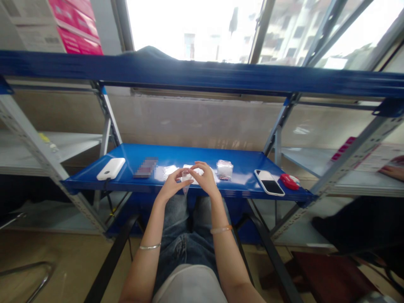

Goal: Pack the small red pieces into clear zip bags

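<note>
Both hands meet over the front edge of the blue shelf (pixel 195 153). My left hand (pixel 172 185) pinches a small clear plastic bag (pixel 185 189), whose lower corner hangs below the fingers. My right hand (pixel 205 179) has its thumb and fingertips closed at the top of the same bag. What the bag contains, if anything, is too small to tell. Behind the hands lies white material, partly hidden by the fingers. To the left are some clear packets (pixel 168 171). A stack of small clear packets (pixel 224 169) with reddish bits at its base stands right of my right hand.
A white box-shaped device (pixel 111 168) with a dark cable and a pixelated dark object (pixel 146 167) lie on the left. On the right are a phone (pixel 269 182) and a red and white item (pixel 289 181). A blue upper beam (pixel 202 78) crosses ahead. Another person's hand (pixel 394 168) is far right.
</note>
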### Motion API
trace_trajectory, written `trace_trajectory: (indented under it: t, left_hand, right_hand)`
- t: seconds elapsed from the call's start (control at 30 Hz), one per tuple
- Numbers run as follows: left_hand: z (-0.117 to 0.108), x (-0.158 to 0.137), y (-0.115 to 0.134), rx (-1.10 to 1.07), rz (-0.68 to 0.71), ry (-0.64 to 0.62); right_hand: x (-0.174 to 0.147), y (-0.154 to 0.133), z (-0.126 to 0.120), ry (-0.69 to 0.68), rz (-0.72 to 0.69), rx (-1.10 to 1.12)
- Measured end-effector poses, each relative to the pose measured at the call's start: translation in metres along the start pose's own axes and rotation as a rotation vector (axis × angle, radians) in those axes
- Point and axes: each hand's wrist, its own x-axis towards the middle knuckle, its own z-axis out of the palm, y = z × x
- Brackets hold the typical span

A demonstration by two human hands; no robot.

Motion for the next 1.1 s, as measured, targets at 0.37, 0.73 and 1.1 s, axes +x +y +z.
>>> trace_trajectory:
  t: [0.37,0.73,1.1]
  left_hand:
    - [0.001,0.000,-0.001,-0.028,-0.006,0.006]
    - [0.001,0.001,-0.001,-0.051,-0.007,-0.009]
    - [-0.001,0.006,-0.011,-0.116,-0.015,0.137]
  right_hand:
    - [0.000,0.000,0.001,-0.046,0.025,0.036]
    - [0.003,0.035,-0.003,0.100,0.052,-0.059]
    - [-0.011,0.064,0.016,0.034,0.265,-0.502]
